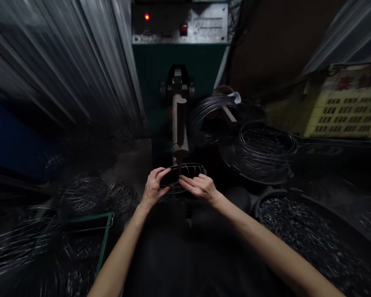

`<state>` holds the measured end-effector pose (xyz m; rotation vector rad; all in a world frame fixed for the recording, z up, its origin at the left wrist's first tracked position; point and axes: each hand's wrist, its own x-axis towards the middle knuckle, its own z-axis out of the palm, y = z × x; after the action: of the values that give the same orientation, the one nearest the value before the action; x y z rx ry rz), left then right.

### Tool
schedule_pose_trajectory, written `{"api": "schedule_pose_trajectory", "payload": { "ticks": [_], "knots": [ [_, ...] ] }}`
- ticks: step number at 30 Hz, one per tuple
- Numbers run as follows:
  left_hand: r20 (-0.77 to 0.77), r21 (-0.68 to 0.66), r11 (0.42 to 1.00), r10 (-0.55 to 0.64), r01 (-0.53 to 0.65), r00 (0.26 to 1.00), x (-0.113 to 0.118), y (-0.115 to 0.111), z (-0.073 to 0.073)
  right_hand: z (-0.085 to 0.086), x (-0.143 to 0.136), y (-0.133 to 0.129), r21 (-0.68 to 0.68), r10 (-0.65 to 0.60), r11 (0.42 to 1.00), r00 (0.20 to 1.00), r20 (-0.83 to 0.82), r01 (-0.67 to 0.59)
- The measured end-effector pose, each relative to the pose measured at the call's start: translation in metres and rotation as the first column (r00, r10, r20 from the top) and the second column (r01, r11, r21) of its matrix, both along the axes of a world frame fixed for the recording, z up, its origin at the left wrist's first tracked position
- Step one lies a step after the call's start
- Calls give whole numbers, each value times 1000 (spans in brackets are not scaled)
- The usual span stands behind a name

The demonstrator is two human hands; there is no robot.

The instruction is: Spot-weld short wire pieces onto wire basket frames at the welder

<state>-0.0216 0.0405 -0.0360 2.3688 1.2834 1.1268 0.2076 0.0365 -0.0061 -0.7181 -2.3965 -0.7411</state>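
Note:
A round wire frame (pixel 194 166) with short cross wires is held beneath the upper arm (pixel 181 123) of a machine that looks like a spot welder. My left hand (pixel 152 189) is closed on the left side of the frame, thumb below and fingers above. On the right, my right hand (pixel 201 187) has its fingertips pinched together inside the ring, right at the machine's thin tip (pixel 179 163). Whatever sits between those fingertips is too small and dark to make out.
The green machine housing (pixel 176 55) carries a control panel (pixel 204 24) with a lit red lamp (pixel 147 17). Wire coils (pixel 214 109) and wire rings (pixel 266 148) lie to the right. A tub of small metal pieces (pixel 299 227), a yellow crate (pixel 346 119) and a green-rimmed crate (pixel 106 231) stand around.

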Motion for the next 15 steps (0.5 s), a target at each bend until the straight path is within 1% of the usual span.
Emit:
{"api": "schedule_pose_trajectory", "payload": {
  "ticks": [3, 5, 7, 8, 9, 10, 11, 12, 13, 14, 15],
  "knots": [
    [70, -10, 999, 34, -34, 997, -3, -2, -8, 8, 0, -12, -21, -44, 999, 999, -26, 44],
    [129, -48, 996, 78, -72, 989, -5, -3, -14, 10, 11, -33, -79, -110, 992, 989, -97, 103],
    [169, -77, 993, 102, -90, 980, -7, -3, -19, 4, 37, -64, -178, -215, 967, 956, -199, 181],
    [184, -78, 993, 102, -89, 978, -7, -4, -21, -3, 56, -82, -247, -297, 940, 922, -248, 236],
    [196, -70, 994, 98, -86, 976, -7, -4, -22, -12, 79, -101, -329, -402, 893, 874, -273, 308],
    [205, -59, 995, 90, -80, 975, -7, -5, -23, -23, 104, -120, -420, -541, 812, 792, -283, 405],
    [210, -46, 996, 81, -72, 974, -8, -6, -23, -34, 129, -139, -516, -705, 681, 657, -267, 520],
    [214, -34, 997, 70, -65, 974, -8, -9, -23, -44, 153, -157, -590, -839, 520, 497, -220, 617],
    [217, -25, 998, 62, -58, 974, -8, -12, -21, -54, 174, -173, -668, -912, 365, 392, -118, 649],
    [222, -21, 999, 53, -49, 974, -8, -18, -19, -62, 190, -186, -741, -940, 233, 341, -6, 630],
    [229, -26, 999, 43, -38, 972, -9, -24, -17, -67, 201, -197, -776, -955, 117, 284, 83, 620]
  ]
}}
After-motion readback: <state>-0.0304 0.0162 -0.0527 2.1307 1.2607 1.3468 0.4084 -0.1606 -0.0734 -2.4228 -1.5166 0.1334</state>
